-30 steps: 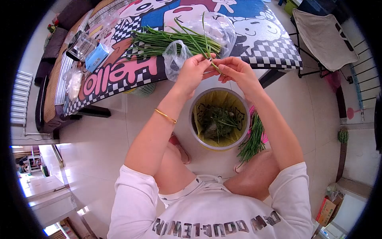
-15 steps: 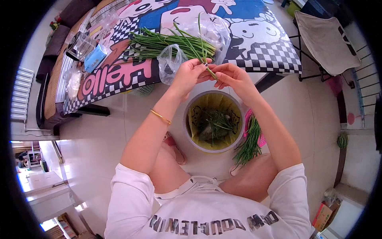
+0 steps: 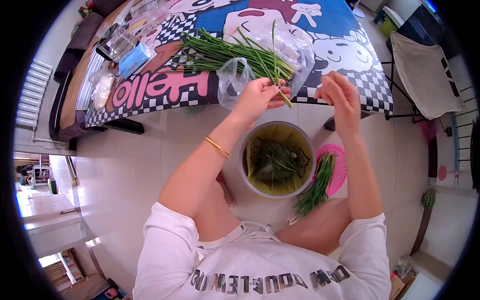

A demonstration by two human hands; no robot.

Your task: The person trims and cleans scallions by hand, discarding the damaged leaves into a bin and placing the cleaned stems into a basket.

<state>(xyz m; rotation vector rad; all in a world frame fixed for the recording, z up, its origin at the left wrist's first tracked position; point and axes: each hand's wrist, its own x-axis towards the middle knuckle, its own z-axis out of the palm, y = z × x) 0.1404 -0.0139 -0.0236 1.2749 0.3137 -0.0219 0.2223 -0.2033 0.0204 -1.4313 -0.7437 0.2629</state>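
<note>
My left hand (image 3: 260, 100) pinches a few long green garlic chives (image 3: 276, 62) between thumb and fingers, their pale ends pointing down to the right. Off to the right, my right hand (image 3: 344, 97) is raised with fingers curled together; whether anything is between them I cannot make out. Behind my left hand a large bunch of garlic chives (image 3: 225, 54) lies on a clear plastic bag (image 3: 304, 50) on the table. Below my hands stands a bin (image 3: 243, 172) with a yellow liner and green scraps inside.
On the floor right of the bin, a pink basket (image 3: 340, 167) holds more chives (image 3: 318, 187). The patterned tablecloth (image 3: 165, 92) bears a blue tissue pack (image 3: 134, 60) and a clear container (image 3: 117, 44). A folding chair (image 3: 425, 70) stands at the right.
My right hand has let go of the chives and moved right, away from my left hand. My left hand still holds them. The view has shifted slightly.
</note>
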